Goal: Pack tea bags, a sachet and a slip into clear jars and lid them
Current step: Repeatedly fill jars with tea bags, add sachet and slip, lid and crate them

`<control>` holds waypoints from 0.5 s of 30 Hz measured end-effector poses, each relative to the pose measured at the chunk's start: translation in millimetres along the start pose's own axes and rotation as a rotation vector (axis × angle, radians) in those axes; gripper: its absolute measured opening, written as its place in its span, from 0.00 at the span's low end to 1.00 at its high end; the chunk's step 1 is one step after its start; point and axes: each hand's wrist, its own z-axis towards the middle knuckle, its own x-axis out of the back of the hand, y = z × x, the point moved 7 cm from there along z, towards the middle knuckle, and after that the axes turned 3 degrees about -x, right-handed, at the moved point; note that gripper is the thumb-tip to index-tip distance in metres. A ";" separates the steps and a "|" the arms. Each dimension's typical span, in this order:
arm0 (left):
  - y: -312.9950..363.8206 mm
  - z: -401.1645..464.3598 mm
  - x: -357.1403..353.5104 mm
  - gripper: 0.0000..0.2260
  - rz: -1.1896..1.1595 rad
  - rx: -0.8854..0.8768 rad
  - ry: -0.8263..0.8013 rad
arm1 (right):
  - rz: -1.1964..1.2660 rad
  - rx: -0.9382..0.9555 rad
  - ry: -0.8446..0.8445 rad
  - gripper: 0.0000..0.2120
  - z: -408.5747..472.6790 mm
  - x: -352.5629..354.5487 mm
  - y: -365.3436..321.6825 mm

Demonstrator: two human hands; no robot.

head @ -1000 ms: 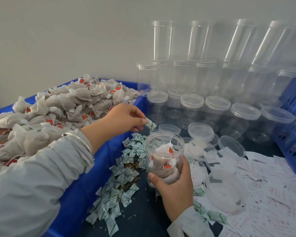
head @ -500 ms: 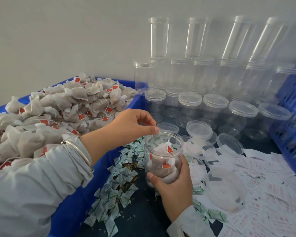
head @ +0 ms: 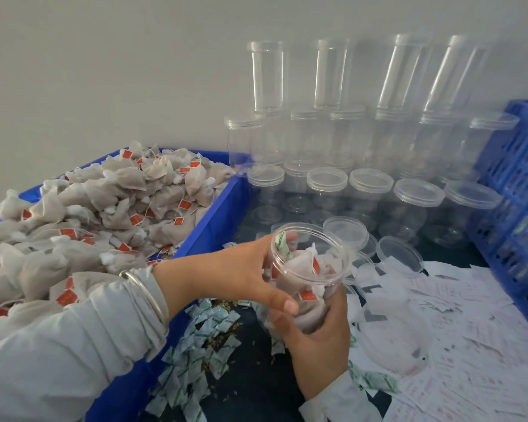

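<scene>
- The open clear jar is tilted toward the camera, holding white tea bags with red tags and a green-printed sachet against its inner wall.
- The left hand grips its upper side; the right hand wraps its base from below, above the dark tabletop.
- Loose sachets lie below, paper slips to the right.
- Blue tray wall close on the left; lidded empty jars and loose lids behind.
</scene>
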 end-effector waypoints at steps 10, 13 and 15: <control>-0.7 -0.5 16.1 0.40 0.019 0.002 0.282 | -0.041 -0.057 -0.268 0.52 16.3 -3.7 2.3; 2.5 -0.2 26.8 0.40 -0.011 0.024 0.395 | -0.135 -0.054 -0.223 0.43 18.6 16.8 -3.0; 7.9 -0.4 29.3 0.38 -0.048 0.012 0.451 | -0.192 -0.031 -0.138 0.26 22.9 40.1 -9.6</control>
